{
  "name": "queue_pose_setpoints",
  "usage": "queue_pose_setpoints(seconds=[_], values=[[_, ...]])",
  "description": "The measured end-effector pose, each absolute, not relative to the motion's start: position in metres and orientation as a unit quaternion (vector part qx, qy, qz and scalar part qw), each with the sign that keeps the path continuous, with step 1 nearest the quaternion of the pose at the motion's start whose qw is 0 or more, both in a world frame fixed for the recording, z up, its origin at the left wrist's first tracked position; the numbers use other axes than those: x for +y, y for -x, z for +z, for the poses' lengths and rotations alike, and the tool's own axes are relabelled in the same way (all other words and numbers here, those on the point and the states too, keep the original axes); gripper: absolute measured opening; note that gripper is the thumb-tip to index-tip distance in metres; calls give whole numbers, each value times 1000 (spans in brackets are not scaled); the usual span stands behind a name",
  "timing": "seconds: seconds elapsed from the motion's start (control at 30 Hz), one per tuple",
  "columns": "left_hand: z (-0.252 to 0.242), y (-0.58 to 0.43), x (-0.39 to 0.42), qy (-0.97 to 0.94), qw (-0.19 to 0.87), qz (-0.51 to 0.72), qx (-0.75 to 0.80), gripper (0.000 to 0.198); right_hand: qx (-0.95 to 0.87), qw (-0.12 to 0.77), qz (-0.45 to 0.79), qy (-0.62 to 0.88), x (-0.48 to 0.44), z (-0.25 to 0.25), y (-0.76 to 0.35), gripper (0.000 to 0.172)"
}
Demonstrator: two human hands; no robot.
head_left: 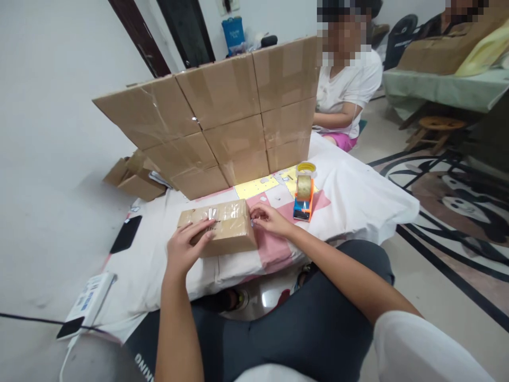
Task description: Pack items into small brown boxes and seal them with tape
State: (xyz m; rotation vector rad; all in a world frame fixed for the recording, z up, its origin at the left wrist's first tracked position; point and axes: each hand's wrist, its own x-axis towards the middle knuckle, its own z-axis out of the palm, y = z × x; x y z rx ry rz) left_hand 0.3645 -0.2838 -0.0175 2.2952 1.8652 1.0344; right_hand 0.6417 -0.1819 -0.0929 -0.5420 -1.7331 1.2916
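Cardboard box sits on the cloth-covered tabletop between the person's two hands, its long side facing the person and shiny clear tape across its top. The left hand rests over the box's left part; its fingers are spread and lie on the top, pointing toward the box's right end, so that much of the box is under or just beyond them. The right hand is at the right end of the box, its fingers bent inward close against the upper edge; whether they grip anything there, I cannot tell.

To the right of the box stands a blue and orange tape dispenser with a roll in it, and beyond that, farther from the box, lies a yellow tape roll. Behind the box rises a wall of stacked cartons. Left of the box lies a flat black object, and past it, behind and to the left of the box, is an opened carton. Well beyond the box, to the right, sits another person in a white shirt, forearm partly hidden by the cartons.
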Motion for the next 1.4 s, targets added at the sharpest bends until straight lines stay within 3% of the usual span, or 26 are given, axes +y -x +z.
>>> queue_pose_setpoints(seconds=[0.43, 0.63, 0.7, 0.8, 0.93, 0.97, 1.1, 1.4], values=[[-23, -362, -285, -765, -37, 325, 555, 30, -690, 426, 531, 246, -187, -96, -638, 27], [-28, -361, -282, -769, -84, 347, 531, 25, -744, 399, 495, 203, -179, -95, -646, 66], [-41, -370, -286, -738, -141, 391, 532, 21, -757, 380, 497, 189, -178, -96, -647, 65], [-70, -400, -302, -657, -199, 469, 555, 36, -788, 371, 450, 196, -185, -95, -644, 58], [-100, -457, -322, -630, -201, 479, 577, 96, -815, 367, 405, 190, -200, -91, -640, 38], [-102, -468, -324, -621, -201, 476, 590, 102, -818, 367, 399, 191, -203, -91, -639, 34], [-100, -487, -321, -594, -189, 481, 617, 94, -817, 369, 398, 194, -208, -91, -637, 24], [-94, -484, -324, -599, -160, 460, 636, 82, -814, 377, 399, 190, -198, -92, -634, 36]])
